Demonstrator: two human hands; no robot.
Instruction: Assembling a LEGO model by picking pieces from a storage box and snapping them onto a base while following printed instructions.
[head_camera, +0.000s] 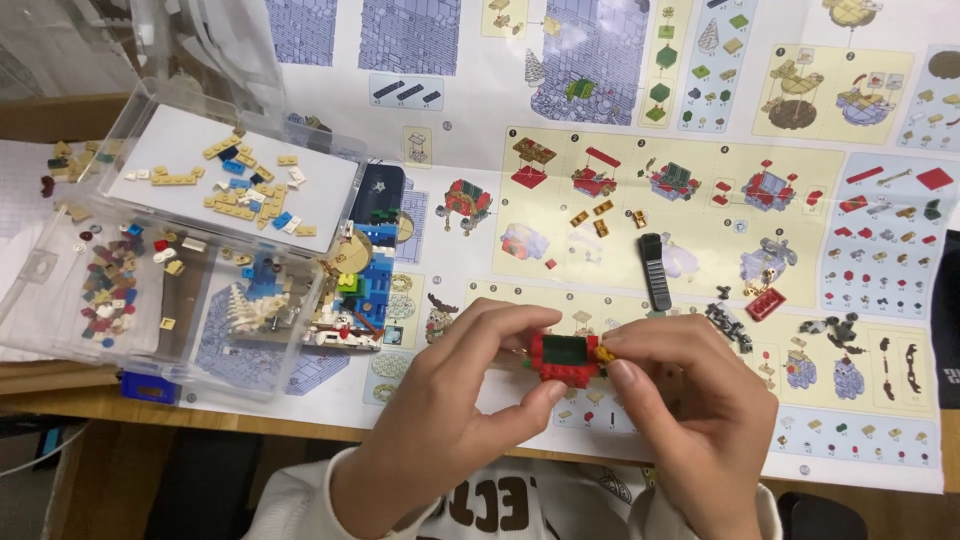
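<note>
A small red brick assembly (566, 358) with a dark green top is held between both my hands above the big printed instruction sheet (700, 210). My left hand (455, 400) pinches its left side with thumb and fingers. From the right, my right hand (690, 410) grips it, fingertips pressing a small yellow piece (604, 353) against its right edge.
A black brick separator tool (654, 270), a red brick (765, 303) and dark grey parts (728, 322) lie on the sheet. Clear plastic trays (225, 175) with several tan, white and blue pieces stand at the left, beside a partly built blue and white model (355, 290).
</note>
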